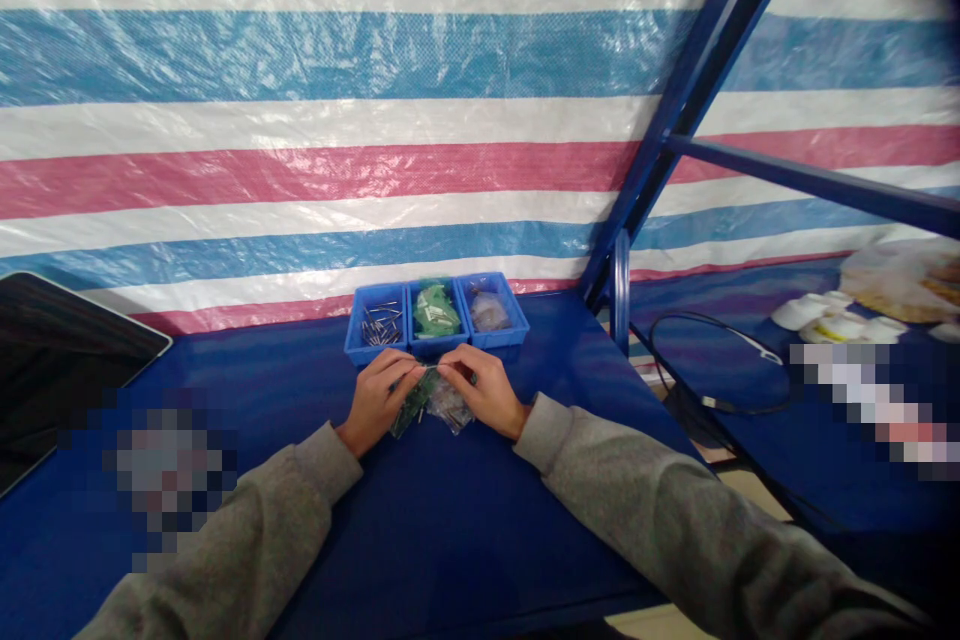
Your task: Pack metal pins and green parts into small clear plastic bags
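Observation:
My left hand [384, 400] and my right hand [481, 388] meet just in front of three blue bins. Both have thumb and fingers pinched on the top edge of a small green plastic bag [411, 408], partly hidden by my fingers. Under my right hand lies a clear plastic bag [451, 410] with thin metal pieces showing in it. The left bin [360, 352] holds loose metal pins or screws [382, 325]. In the middle bin [439, 344] are green plastic bags [435, 310], and the right bin [514, 332] holds clear plastic bags [489, 312].
A dark screen with a pale rim [67, 360] stands at the left of the blue table [450, 540]. On the right are a blue metal frame [660, 135], a black cable [720, 410], white rolls [840, 320] and a plastic bag of brownish items [904, 280]. A striped sheet [337, 170] hangs behind.

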### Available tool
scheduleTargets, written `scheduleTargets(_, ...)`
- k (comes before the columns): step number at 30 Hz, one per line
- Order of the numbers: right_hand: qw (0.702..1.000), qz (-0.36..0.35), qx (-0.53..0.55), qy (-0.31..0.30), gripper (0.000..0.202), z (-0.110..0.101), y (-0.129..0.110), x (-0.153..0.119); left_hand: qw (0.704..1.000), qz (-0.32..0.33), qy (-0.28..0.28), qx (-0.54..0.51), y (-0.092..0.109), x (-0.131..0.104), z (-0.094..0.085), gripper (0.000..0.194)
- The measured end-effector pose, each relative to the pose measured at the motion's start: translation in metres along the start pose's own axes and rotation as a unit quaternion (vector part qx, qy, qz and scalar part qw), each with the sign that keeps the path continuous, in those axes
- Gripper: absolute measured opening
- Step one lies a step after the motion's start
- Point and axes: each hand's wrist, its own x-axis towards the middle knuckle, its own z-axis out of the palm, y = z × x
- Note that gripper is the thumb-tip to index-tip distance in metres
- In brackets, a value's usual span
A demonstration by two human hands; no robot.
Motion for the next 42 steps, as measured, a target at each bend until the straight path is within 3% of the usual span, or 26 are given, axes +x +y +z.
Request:
scheduleTargets(14,0.999,0.007,-0.022,-0.031,0.035,0.0004,0.0041,-0.0003,1.000,0.011,0.014,-0.008,0.0017,-0.0003,-0.0004,0.014)
scheduleTargets(20,1.000,0.021,-0.003,-0.014,0.021,0.0020,0.0023,-0.0011,1.000,-0.017,0.002,0.015,0.0013,-0.0008,-0.0009,0.018)
scheduleTargets(27,1.000,0.012,-0.012,-0.002,0.024,0.0024,0.0014,-0.0016,1.000,-0.012,0.001,0.004,0.0025,-0.0005,-0.0017,0.018)
scheduleTargets(37,1.000,0.012,-0.014,-0.010,0.023,0.0023,0.0033,-0.0003,0.999,0.023,0.039,-0.012,0.0058,-0.0018,-0.0023,0.014)
scheduleTargets(42,1.000,0.018,-0.004,0.001,0.020,0.0015,0.0015,-0.0002,0.998,0.006,0.054,-0.014,0.0071,-0.0017,-0.0031,0.016)
